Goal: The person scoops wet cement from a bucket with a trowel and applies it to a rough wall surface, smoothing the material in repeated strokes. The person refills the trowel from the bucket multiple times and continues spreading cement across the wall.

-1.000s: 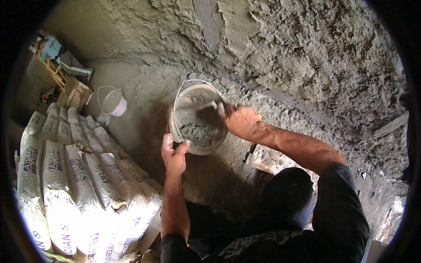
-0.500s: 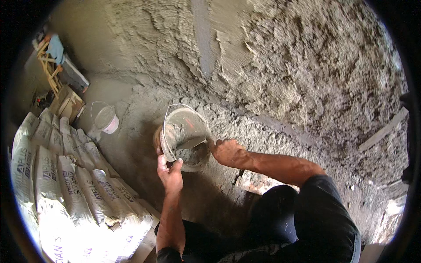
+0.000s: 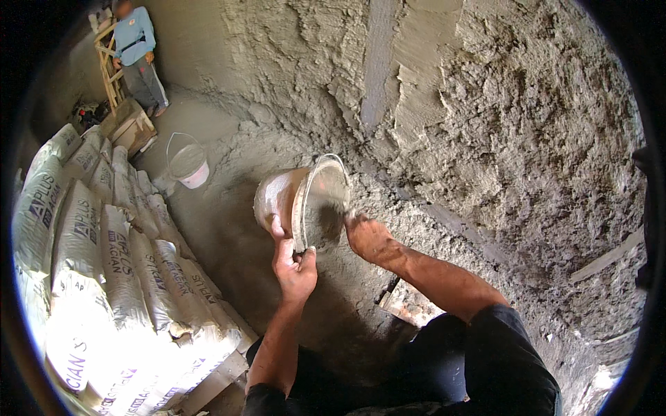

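A mortar-smeared bucket [image 3: 279, 197] is tipped on its side in front of me, its mouth turned to the right and its wire handle up against the rim. My left hand [image 3: 294, 269] grips the bucket's lower rim, thumb at the edge and fingers under the wall. Closed at the right side of the mouth is my right hand [image 3: 371, 239], holding a trowel whose blade showed inside the bucket a moment ago. The blade is now mostly hidden by the hand and the shadowed inside. Grey mortar coats the bucket's inner wall.
Stacked white cement bags [image 3: 128, 277] fill the left side. A second bucket [image 3: 196, 177] stands on the mortar-covered floor beyond. Farther back, a person [image 3: 135, 38] stands by a wooden box [image 3: 133, 132]. Rough wet plaster covers the wall [image 3: 520, 104]. A mortar-stained board [image 3: 411, 305] lies by my knee.
The bucket has tilted farther over, its mouth swinging from facing up toward the right. Both hands moved with it, and the trowel blade has gone out of sight. The view has shifted.
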Motion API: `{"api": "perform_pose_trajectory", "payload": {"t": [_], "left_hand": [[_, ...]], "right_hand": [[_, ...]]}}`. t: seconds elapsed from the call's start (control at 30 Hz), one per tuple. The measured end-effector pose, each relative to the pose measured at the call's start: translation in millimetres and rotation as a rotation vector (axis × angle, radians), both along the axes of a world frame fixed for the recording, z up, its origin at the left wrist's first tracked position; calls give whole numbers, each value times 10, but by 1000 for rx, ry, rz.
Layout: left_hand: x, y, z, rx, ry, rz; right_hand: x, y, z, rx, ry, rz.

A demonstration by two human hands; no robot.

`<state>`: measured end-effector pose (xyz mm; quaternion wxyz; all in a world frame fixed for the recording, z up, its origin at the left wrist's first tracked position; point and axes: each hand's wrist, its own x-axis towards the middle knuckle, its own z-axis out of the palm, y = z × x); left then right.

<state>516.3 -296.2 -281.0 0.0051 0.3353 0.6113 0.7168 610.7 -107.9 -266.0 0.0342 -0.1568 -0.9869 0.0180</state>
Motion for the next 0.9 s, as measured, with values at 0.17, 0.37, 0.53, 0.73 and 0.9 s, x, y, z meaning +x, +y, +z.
{"api": "perform_pose_trajectory", "payload": {"t": [0.17, 0.37, 0.53, 0.73, 0.9], "left_hand": [[-248, -281, 152, -24, 307, -18], [-395, -421, 277, 121, 169, -238], [-301, -218, 95, 138, 122, -171], [-9, -19, 59, -102, 293, 115], [112, -29, 38, 10, 210, -12]], "right_hand": [[5, 55, 168, 92, -323, 267], [66, 437, 514, 11, -95, 486], [433, 471, 658, 91, 211, 209], [512, 467, 449, 114, -71, -103], [405, 287, 134, -107, -150, 55]]}}
